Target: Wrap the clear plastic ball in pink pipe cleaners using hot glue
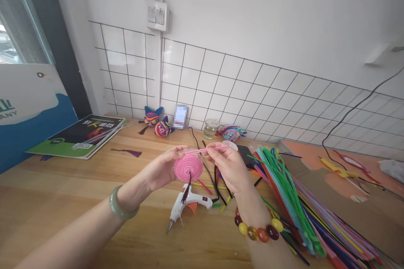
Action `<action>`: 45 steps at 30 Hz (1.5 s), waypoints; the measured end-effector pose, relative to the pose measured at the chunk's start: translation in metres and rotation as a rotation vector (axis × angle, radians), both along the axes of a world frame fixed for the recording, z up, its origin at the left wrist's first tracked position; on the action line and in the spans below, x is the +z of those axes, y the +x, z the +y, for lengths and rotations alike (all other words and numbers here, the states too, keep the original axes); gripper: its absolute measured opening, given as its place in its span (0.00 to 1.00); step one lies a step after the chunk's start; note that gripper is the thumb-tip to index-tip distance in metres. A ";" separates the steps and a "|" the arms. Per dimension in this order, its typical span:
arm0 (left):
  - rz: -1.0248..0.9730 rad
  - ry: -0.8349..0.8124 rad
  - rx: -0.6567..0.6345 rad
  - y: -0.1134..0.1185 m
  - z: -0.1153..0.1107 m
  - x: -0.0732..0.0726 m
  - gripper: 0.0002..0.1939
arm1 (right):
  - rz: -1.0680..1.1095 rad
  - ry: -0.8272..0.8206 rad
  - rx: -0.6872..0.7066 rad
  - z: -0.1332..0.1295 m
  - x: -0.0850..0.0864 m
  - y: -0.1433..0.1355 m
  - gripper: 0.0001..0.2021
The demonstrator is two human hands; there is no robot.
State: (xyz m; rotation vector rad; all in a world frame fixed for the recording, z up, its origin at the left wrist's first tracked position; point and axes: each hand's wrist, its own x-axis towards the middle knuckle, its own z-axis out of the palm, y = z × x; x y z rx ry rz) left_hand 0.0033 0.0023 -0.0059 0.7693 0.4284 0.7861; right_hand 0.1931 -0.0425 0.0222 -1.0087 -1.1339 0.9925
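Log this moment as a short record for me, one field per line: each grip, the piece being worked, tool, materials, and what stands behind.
Left grip: holding the pink coiled disc by its edge
Right grip: pinching a pink strip that runs across toward the left fingers
Disc detail: dark tassel hanging at its centre
Tool: white glue gun, lying on the wooden table
Materials: multicoloured bundle of fuzzy stems, to the right
Behind: glass jar, two striped ornaments to its left
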 end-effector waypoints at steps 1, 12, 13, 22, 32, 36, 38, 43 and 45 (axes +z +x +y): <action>-0.002 -0.001 0.003 0.000 0.000 0.000 0.14 | -0.013 0.014 -0.008 0.000 0.000 0.000 0.16; 0.031 0.085 0.032 -0.005 -0.006 0.012 0.24 | -0.154 0.103 -0.072 -0.016 0.012 0.002 0.09; 0.026 0.098 0.034 -0.006 -0.007 0.012 0.24 | -0.156 0.111 -0.077 -0.017 0.012 0.002 0.09; -0.018 0.209 0.016 -0.011 -0.005 0.007 0.24 | -0.232 0.182 -0.056 -0.024 0.016 0.005 0.07; -0.093 0.257 -0.013 -0.011 -0.005 0.008 0.23 | -0.317 0.187 -0.026 -0.031 0.019 0.003 0.05; -0.124 0.283 -0.033 -0.011 -0.005 0.009 0.23 | -0.316 0.196 -0.034 -0.031 0.019 0.002 0.05; -0.132 0.295 -0.038 -0.011 -0.005 0.009 0.22 | -0.313 0.206 -0.028 -0.031 0.019 0.002 0.04; -0.143 0.318 -0.039 -0.010 -0.005 0.007 0.22 | -0.279 0.211 -0.015 -0.032 0.021 0.000 0.03; -0.134 0.314 -0.041 -0.010 -0.004 0.007 0.22 | -0.197 0.202 0.002 -0.031 0.021 0.000 0.06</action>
